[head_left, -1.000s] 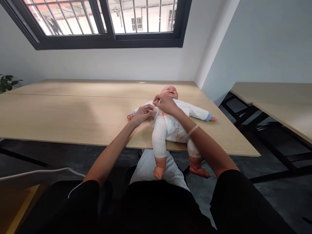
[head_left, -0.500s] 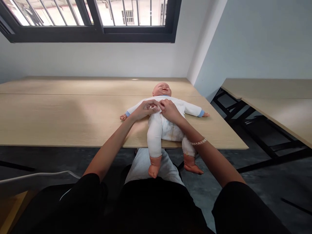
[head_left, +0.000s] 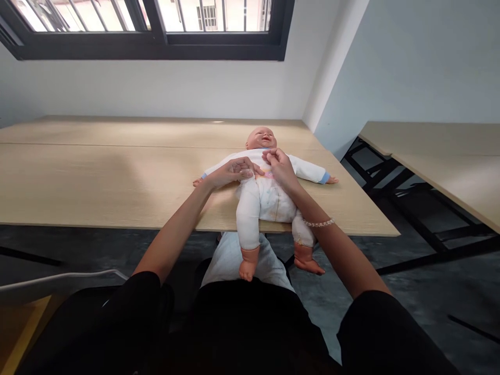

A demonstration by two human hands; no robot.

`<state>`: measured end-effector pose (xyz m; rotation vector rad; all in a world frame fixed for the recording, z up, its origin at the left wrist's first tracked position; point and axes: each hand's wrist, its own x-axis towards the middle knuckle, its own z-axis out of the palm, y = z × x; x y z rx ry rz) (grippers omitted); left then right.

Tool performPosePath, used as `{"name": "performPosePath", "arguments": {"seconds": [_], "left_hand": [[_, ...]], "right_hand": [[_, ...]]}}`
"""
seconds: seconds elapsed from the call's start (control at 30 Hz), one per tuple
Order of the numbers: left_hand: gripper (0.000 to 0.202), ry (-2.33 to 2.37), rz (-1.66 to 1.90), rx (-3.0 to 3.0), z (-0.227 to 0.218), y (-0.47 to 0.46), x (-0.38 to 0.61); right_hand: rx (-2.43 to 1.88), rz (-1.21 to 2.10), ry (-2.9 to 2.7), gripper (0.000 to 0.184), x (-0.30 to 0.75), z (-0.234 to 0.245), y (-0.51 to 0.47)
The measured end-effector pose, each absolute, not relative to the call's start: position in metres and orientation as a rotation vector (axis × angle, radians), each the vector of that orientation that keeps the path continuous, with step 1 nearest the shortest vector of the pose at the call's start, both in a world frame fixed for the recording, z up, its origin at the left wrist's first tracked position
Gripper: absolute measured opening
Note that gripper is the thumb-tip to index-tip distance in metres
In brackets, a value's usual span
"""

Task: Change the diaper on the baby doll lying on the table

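Observation:
A baby doll [head_left: 261, 138] lies on its back on the wooden table [head_left: 97, 182], head toward the wall and legs hanging over the front edge. It wears a white top with blue cuffs and white, stained bottoms [head_left: 277, 203]. My left hand [head_left: 239, 171] is at the doll's waist on the left, fingers bent and closed around something pale that I cannot make out. Over the doll's chest, my right hand [head_left: 279, 164] has its thumb and fingers drawn together in a pinch; whatever may be between them is hidden. A coloured patch shows on the belly between the hands.
A barred window [head_left: 219, 46] sits in the wall behind the table. To the right, past a gap, stands a second table [head_left: 441, 166] on dark metal legs. A white cable [head_left: 78, 274] runs at lower left, above a yellowish wooden edge [head_left: 27, 333].
My right hand has moved up from the doll's waist to its chest, away from my left hand, uncovering the coloured patch. My left hand stays at the waist. The view has tilted slightly.

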<state>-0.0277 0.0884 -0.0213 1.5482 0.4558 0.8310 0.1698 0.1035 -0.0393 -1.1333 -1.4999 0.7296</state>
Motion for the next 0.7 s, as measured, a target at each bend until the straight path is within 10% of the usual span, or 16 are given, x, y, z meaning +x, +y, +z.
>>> {"name": "performPosePath", "arguments": {"seconds": [0.7], "left_hand": [[0.029, 0.594, 1.075, 1.631, -0.039, 0.085, 0.004]], "right_hand": [[-1.048, 0.488, -1.663, 0.022, 0.163, -0.027, 0.066]]}}
